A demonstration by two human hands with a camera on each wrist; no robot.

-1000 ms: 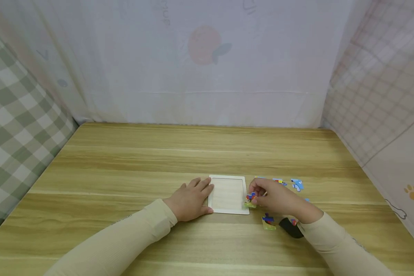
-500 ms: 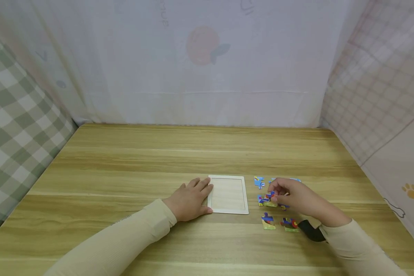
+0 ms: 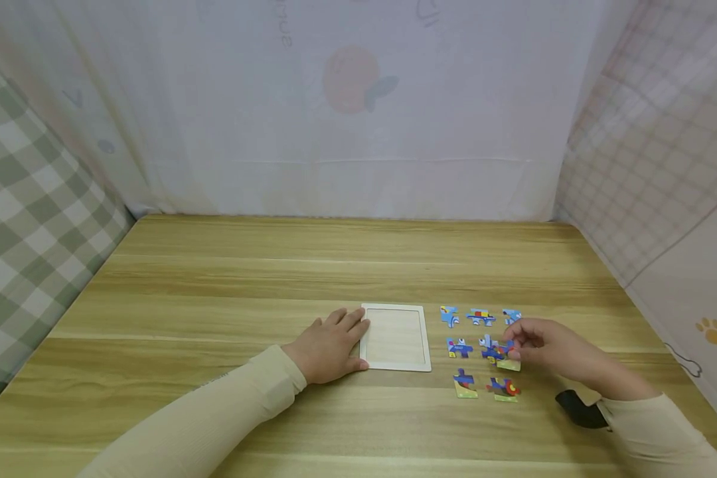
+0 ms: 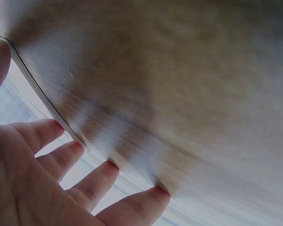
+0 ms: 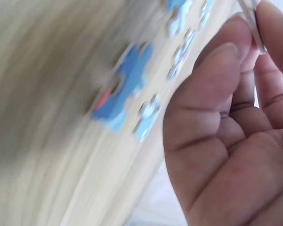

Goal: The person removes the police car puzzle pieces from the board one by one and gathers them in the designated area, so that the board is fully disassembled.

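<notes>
My left hand (image 3: 327, 346) rests at the left edge of a pale rectangular puzzle frame (image 3: 396, 366), fingers spread on its border. The left wrist view shows the left fingertips (image 4: 162, 190) on the edge. To the right of the frame, my right hand (image 3: 552, 348) pinches a jigsaw piece (image 3: 510, 364) with a yellow-green lower edge between thumb and fingers. In the right wrist view this held jigsaw piece (image 5: 253, 24) shows only edge-on. It hangs at the right side of the laid-out pieces, partly overlapping a blue middle piece (image 3: 488, 348) in the head view.
Several loose jigsaw pieces lie apart in rough rows, among them a top left piece (image 3: 449, 316), a top middle piece (image 3: 480, 317) and a bottom right piece (image 3: 504, 389). A black object (image 3: 581, 409) is at my right wrist. Fabric (image 3: 358, 179) hangs behind the wooden table (image 3: 245, 265).
From beside the frame's right edge, my right hand has moved right with the jigsaw piece, past the other pieces. The left hand and the frame have stayed in place.
</notes>
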